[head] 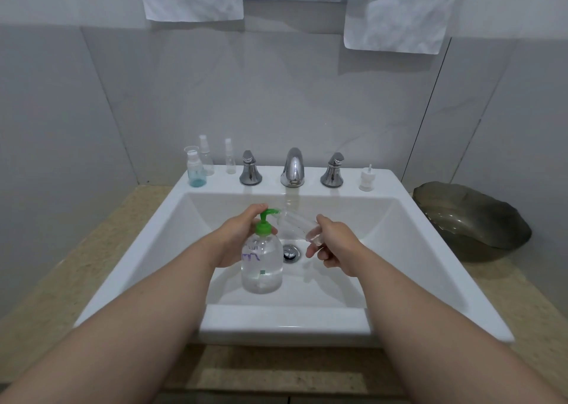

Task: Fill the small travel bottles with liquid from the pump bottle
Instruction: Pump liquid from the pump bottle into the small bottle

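Our left hand [238, 234] is curled round the neck of the pump bottle [262, 268], one finger up by its green pump head [265, 220]. The bottle stands upright over the basin of the sink [399, 234], about half full of clear liquid; we cannot tell whether it touches the bottom. Our right hand [333, 245] pinches a clear travel bottle [299, 226], tilted with its mouth just beside the green spout. The drain [289, 252] lies between our hands, lower down. On the sink's back ledge three small bottles [206, 162] stand left of the tap [292, 167], and a white cap [366, 180] stands to the right. A dark bowl [470, 219] sits on the desk [40, 286] beside the sink.
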`<move>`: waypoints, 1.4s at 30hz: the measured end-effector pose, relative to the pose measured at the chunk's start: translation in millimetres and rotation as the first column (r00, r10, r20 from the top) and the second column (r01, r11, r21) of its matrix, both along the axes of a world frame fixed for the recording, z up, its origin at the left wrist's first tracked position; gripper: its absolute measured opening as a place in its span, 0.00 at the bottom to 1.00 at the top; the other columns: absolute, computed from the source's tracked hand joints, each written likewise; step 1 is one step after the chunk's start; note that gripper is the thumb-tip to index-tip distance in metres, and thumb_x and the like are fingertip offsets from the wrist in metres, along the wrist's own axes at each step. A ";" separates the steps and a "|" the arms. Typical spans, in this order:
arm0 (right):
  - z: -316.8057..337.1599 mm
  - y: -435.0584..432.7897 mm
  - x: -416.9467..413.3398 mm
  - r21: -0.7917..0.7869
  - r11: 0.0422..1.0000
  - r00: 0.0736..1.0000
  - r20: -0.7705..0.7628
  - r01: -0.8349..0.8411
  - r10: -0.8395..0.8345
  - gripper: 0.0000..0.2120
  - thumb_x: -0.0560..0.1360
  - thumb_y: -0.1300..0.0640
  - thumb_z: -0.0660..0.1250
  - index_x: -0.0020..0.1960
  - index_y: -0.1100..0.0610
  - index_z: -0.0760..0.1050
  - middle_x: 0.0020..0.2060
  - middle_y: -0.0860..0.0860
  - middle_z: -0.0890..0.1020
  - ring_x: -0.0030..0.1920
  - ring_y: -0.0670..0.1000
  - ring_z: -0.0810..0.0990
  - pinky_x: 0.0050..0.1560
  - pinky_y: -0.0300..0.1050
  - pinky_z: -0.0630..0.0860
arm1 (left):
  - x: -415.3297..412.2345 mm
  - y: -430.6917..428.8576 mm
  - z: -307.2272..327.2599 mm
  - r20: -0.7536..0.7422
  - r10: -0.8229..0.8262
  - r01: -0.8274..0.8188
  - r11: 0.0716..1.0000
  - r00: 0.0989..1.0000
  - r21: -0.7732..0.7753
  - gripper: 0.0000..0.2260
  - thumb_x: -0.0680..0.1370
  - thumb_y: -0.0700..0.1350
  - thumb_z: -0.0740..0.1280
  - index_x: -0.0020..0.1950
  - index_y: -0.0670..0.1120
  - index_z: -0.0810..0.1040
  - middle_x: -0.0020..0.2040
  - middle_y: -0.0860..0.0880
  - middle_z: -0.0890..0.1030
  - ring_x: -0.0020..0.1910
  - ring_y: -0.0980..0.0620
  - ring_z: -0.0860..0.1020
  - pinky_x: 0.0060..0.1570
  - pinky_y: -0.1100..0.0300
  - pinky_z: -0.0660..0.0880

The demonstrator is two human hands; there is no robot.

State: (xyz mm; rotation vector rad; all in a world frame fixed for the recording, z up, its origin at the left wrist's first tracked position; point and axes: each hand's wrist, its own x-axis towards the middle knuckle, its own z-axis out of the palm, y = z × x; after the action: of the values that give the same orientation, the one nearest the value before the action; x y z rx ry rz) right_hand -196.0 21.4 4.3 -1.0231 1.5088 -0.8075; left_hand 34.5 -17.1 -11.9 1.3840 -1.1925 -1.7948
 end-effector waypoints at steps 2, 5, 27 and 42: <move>-1.9 -1.1 -0.1 -0.012 1.000 1.000 -0.030 0.003 -0.004 0.22 0.84 0.45 0.52 0.49 0.60 0.76 0.30 0.57 0.82 0.27 0.51 0.65 0.30 0.41 0.62 | -0.6 0.5 0.9 0.000 -0.005 0.005 1.000 1.000 -0.002 0.30 0.73 0.67 0.68 0.56 0.41 0.84 0.54 0.42 0.84 0.49 0.43 0.81 0.47 0.53 0.77; -4.2 -1.7 0.2 -0.025 1.000 0.998 -0.067 0.003 -0.005 0.23 0.84 0.44 0.51 0.47 0.60 0.75 0.28 0.56 0.80 0.27 0.51 0.65 0.30 0.42 0.61 | 0.0 1.5 2.0 -0.006 -0.011 0.011 1.000 1.000 -0.009 0.25 0.77 0.64 0.66 0.54 0.42 0.84 0.53 0.43 0.83 0.44 0.45 0.81 0.40 0.56 0.76; -2.4 -2.9 1.4 -0.075 0.997 0.991 -0.130 0.009 -0.019 0.22 0.83 0.44 0.51 0.45 0.58 0.76 0.28 0.53 0.72 0.26 0.50 0.64 0.31 0.42 0.59 | -10.9 7.3 6.3 0.157 0.096 -0.076 0.989 0.983 -0.126 0.29 0.80 0.67 0.58 0.43 0.46 0.86 0.45 0.47 0.86 0.37 0.48 0.76 0.37 0.56 0.69; -2.0 0.8 0.9 -0.078 0.996 0.991 -0.127 0.036 -0.046 0.21 0.83 0.46 0.52 0.45 0.59 0.76 0.30 0.53 0.71 0.28 0.51 0.65 0.32 0.42 0.61 | -21.4 5.5 5.2 -0.005 0.174 -0.167 0.938 0.985 -0.304 0.16 0.83 0.50 0.63 0.41 0.44 0.80 0.43 0.44 0.87 0.49 0.45 0.81 0.68 0.48 0.71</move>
State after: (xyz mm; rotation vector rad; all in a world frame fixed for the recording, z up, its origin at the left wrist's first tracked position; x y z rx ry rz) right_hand -195.0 22.2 2.3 -1.1210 1.6235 -0.8470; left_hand 13.1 -11.6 -6.7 1.2861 -1.2577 -1.4120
